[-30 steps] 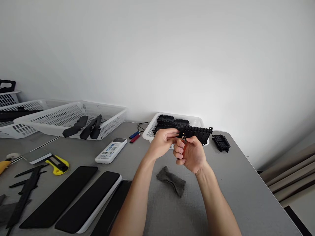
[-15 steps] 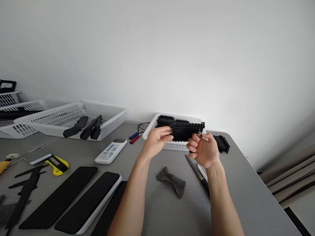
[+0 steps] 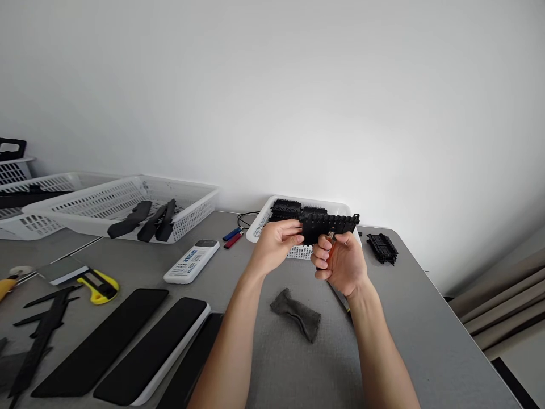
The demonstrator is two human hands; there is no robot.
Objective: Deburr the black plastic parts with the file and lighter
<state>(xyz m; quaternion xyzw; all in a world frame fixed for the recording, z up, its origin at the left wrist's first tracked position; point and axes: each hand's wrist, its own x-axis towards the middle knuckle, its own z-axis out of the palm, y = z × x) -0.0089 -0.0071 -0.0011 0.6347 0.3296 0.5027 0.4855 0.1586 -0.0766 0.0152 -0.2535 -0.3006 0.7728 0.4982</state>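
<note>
My left hand (image 3: 276,244) pinches the left end of a black plastic part (image 3: 315,225) with a row of scallops along its top edge. The part is raised in front of a white basket (image 3: 300,253). Wrapped in the fingers of my right hand (image 3: 346,264) is an orange lighter (image 3: 331,245), its metal top pointing up at the part's lower side. No flame can be made out. Below the hands, a crumpled dark grey cloth (image 3: 296,315) lies on the table.
Similar black parts (image 3: 286,209) fill the white basket, and another black part (image 3: 382,248) lies right of it. At left are a larger basket (image 3: 187,190), a white device (image 3: 192,262), a yellow cutter (image 3: 100,286), a caliper (image 3: 45,332) and black-topped slabs (image 3: 153,349).
My right hand and the lighter have shifted left along the underside of the black part. The part and my left hand have moved slightly right, and the part is tilted differently.
</note>
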